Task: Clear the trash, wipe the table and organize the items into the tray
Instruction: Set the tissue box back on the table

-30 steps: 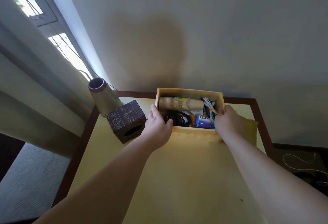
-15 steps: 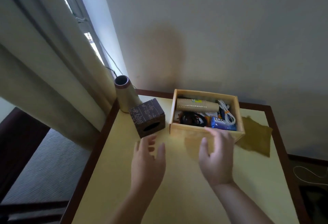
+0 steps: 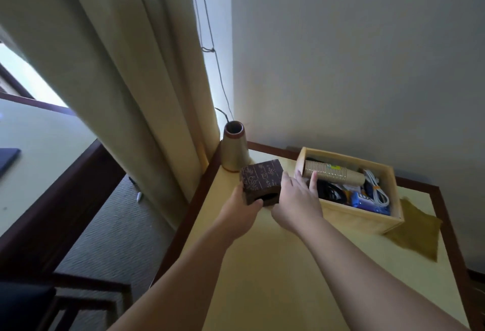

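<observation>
Two hands (image 3: 240, 211) (image 3: 295, 203) — brown box (image 3: 262, 179) between fingers (image 3: 312, 182)

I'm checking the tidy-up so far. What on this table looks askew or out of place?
The brown tissue box sits tipped on its side, slot facing forward, held between both hands. An olive cloth lies rumpled, partly under the wooden tray.

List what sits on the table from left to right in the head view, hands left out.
Cone-shaped vase → dark patterned box → wooden tray → olive cloth at the tray's right corner.
</observation>
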Tool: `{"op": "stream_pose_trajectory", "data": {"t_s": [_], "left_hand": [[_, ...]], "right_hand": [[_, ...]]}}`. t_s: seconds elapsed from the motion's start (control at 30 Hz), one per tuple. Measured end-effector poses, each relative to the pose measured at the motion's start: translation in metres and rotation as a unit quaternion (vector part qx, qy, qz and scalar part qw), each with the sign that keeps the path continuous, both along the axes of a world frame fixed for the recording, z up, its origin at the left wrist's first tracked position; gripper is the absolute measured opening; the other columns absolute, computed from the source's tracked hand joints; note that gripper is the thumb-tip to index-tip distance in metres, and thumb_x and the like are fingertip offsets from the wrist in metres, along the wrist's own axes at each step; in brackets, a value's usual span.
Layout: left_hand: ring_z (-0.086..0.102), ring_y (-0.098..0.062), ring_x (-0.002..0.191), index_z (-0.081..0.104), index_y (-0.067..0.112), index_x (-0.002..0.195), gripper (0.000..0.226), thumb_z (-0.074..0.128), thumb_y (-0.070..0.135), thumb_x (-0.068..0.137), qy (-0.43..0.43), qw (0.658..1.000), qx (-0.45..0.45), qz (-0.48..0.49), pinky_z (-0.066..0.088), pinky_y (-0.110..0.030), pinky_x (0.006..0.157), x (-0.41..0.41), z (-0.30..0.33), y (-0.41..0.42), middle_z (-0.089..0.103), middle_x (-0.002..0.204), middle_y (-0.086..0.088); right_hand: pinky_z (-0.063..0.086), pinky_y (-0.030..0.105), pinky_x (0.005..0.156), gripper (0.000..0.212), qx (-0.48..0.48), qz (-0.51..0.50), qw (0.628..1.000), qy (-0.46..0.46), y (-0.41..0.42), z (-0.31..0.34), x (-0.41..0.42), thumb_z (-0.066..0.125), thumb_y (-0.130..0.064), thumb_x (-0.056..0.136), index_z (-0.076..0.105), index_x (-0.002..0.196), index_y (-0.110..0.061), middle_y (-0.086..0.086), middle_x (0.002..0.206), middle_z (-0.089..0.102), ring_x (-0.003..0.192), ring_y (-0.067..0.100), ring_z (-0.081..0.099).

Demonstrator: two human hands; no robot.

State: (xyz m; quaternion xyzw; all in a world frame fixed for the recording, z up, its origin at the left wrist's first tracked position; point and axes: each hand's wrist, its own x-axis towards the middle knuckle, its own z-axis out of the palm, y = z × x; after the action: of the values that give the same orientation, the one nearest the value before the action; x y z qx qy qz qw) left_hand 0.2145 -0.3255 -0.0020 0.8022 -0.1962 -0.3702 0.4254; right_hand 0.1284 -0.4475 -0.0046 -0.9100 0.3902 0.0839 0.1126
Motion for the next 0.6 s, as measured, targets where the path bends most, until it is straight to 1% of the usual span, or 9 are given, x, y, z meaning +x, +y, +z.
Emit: {"op": "stream_pose_trajectory", "data": {"t_s": [0.1,0.17,0.27,0.3,0.37,0.4,0.43,0.53,0.6], "left_hand": [[0.054,-0.008,0.126,0.034,0.031,0.158,0.059,0.060,0.023,0.105,0.002,1.000,-0.025,0.005,0.037,-0.025,0.094,-0.008,-0.007,0.024,0.054,0.129,0.019],[0.054,-0.007,0.124,0.033,0.032,0.158,0.061,0.061,0.026,0.105,-0.016,0.999,-0.026,0.016,0.039,-0.026,0.097,-0.018,-0.014,0.045,0.056,0.134,0.020],[0.051,-0.003,0.133,0.035,0.036,0.157,0.064,0.065,0.027,0.102,-0.040,0.998,-0.029,0.038,0.039,-0.025,0.102,-0.038,-0.031,0.084,0.056,0.141,0.020],[0.049,0.000,0.134,0.035,0.038,0.157,0.065,0.066,0.028,0.101,-0.043,0.998,-0.026,0.041,0.039,-0.024,0.104,-0.045,-0.038,0.097,0.055,0.142,0.022],[0.045,0.002,0.139,0.032,0.041,0.158,0.068,0.067,0.032,0.100,-0.047,0.998,-0.016,0.038,0.041,-0.029,0.112,-0.054,-0.051,0.121,0.051,0.149,0.023],[0.043,0.001,0.141,0.031,0.041,0.160,0.071,0.067,0.034,0.100,-0.053,0.998,-0.009,0.033,0.041,-0.032,0.116,-0.057,-0.056,0.130,0.048,0.152,0.022],[0.042,0.000,0.144,0.029,0.040,0.161,0.073,0.067,0.036,0.100,-0.060,0.998,-0.001,0.029,0.040,-0.036,0.118,-0.058,-0.060,0.136,0.046,0.156,0.021],[0.041,-0.006,0.146,0.023,0.034,0.165,0.079,0.067,0.040,0.100,-0.051,0.998,0.014,0.028,0.040,-0.041,0.120,-0.054,-0.064,0.143,0.040,0.163,0.015],[0.044,-0.010,0.145,0.023,0.033,0.165,0.078,0.066,0.044,0.100,-0.034,0.999,0.029,0.018,0.043,-0.042,0.117,-0.048,-0.063,0.142,0.042,0.162,0.012]], "right_hand": [[-0.021,0.049,0.124,0.089,-0.007,-0.008,0.999,-0.046,0.032,-0.009,-0.017,0.057,-0.023,0.085,0.016,0.163,-0.006,0.006,0.168,0.031,0.160,0.022,0.005],[-0.021,0.044,0.123,0.083,0.002,-0.019,0.995,-0.101,0.062,-0.016,-0.033,0.055,-0.016,0.087,0.020,0.162,-0.005,0.006,0.167,0.033,0.160,0.022,0.009],[-0.017,0.036,0.125,0.075,0.032,-0.030,0.979,-0.198,0.104,-0.037,-0.062,0.052,-0.009,0.088,0.029,0.160,-0.007,0.007,0.162,0.041,0.157,0.023,0.020],[-0.012,0.035,0.128,0.075,0.049,-0.032,0.971,-0.230,0.116,-0.042,-0.071,0.053,-0.007,0.088,0.032,0.159,-0.007,0.007,0.159,0.045,0.155,0.023,0.025],[0.013,0.035,0.128,0.074,0.106,-0.058,0.946,-0.301,0.136,-0.052,-0.086,0.057,-0.004,0.088,0.035,0.159,-0.013,0.001,0.155,0.048,0.149,0.018,0.034],[0.026,0.033,0.122,0.075,0.147,-0.085,0.930,-0.327,0.142,-0.054,-0.092,0.058,-0.005,0.090,0.034,0.159,-0.018,-0.003,0.153,0.048,0.146,0.014,0.036],[0.034,0.033,0.117,0.077,0.181,-0.114,0.915,-0.342,0.144,-0.055,-0.096,0.060,-0.007,0.091,0.032,0.160,-0.022,-0.006,0.152,0.048,0.144,0.012,0.039],[0.041,0.039,0.115,0.085,0.253,-0.188,0.896,-0.312,0.138,-0.062,-0.098,0.067,-0.015,0.095,0.018,0.164,-0.026,-0.003,0.159,0.043,0.144,0.016,0.044],[0.045,0.037,0.112,0.083,0.320,-0.201,0.882,-0.282,0.129,-0.063,-0.093,0.068,-0.021,0.098,0.018,0.164,-0.028,-0.003,0.157,0.048,0.140,0.015,0.051]]}}
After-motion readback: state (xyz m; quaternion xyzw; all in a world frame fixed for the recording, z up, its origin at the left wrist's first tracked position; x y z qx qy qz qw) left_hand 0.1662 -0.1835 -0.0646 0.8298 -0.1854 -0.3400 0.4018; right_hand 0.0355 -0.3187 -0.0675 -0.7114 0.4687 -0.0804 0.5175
